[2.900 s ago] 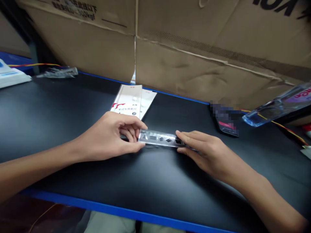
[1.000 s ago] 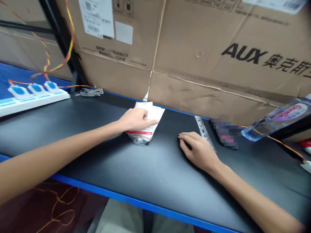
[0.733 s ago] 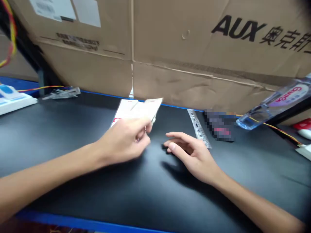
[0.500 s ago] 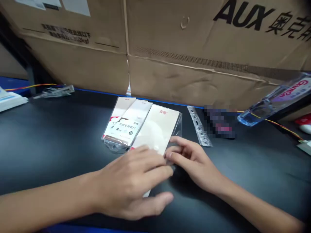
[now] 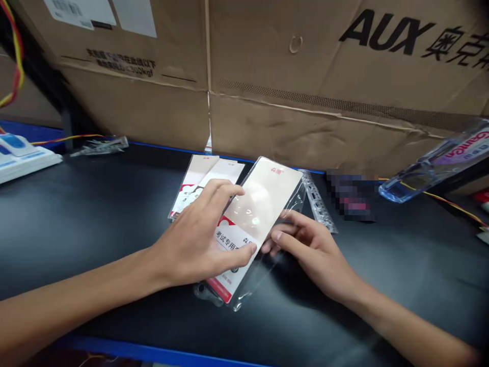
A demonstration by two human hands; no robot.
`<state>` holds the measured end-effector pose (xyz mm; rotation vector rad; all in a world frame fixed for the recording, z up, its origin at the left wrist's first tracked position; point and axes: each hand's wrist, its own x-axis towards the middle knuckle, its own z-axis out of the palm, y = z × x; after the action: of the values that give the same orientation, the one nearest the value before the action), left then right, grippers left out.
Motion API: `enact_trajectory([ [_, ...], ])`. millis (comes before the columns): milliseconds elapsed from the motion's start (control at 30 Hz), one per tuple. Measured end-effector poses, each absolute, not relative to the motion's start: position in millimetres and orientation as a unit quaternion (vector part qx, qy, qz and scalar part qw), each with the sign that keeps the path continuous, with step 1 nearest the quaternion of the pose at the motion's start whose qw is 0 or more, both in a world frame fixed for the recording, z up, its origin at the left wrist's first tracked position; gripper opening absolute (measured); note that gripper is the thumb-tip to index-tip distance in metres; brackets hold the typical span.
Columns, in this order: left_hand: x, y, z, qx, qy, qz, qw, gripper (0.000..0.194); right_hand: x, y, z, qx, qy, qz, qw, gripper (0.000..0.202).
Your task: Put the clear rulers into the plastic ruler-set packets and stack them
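- Now the sleeved packet [image 5: 264, 199] sits between your two hands, slanting up and to the right; half a second ago your left hand covered its lower part, and now the red band and much of the printing show.
- Its upper corner has moved rightward too: the clear flap now meets the top of the perforated strip [image 5: 321, 206] in view. Whether they touch, you cannot tell from this angle.
- Your left hand [image 5: 196, 232] is spread wide, thumb and forefinger well apart over the packet's face. The other fingers are hidden, so whether they grip it cannot be told.
- Your right hand [image 5: 319, 250] is half curled at the packet's right edge, fingertips against or just behind the clear flap. Whether it pinches the plastic is unclear.
- About three seconds ago both hands had the perforated strip; it now lies on the black table [image 5: 148, 311], beyond your right hand and beside the partly blurred dark object [image 5: 353, 201]. That suggests the handling has passed from strip to packet.
- Beyond your left hand, the other packets [image 5: 204, 171] have stayed overlapped on the table, apparently out of the present handling.
- With the loose flap on your right-hand side, the sleeve looks slippery and likely to crease if squeezed unevenly.
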<state>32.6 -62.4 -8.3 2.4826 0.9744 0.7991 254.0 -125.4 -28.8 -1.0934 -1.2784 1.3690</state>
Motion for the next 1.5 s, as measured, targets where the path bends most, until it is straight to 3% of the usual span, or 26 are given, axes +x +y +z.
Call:
enact_trajectory([
  [200, 29, -61, -9, 0.873, 0.354, 0.273, 0.193, 0.058, 255, -125, -29, -0.469, -0.525, 0.547, 0.454, 0.021],
  [467, 27, -64, -13, 0.886, 0.336, 0.247, 0.205, 0.077, 253, -126, -29, -0.477, -0.539, 0.539, 0.438, 0.019],
  [833, 27, -65, -19, 0.896, 0.328, 0.216, 0.207, 0.075, 255, -128, -29, -0.474, -0.553, 0.552, 0.406, 0.011],
  [1500, 27, -67, -17, 0.901, 0.331, 0.215, 0.181, 0.067, 254, -129, -33, -0.489, -0.542, 0.554, 0.401, 0.022],
])
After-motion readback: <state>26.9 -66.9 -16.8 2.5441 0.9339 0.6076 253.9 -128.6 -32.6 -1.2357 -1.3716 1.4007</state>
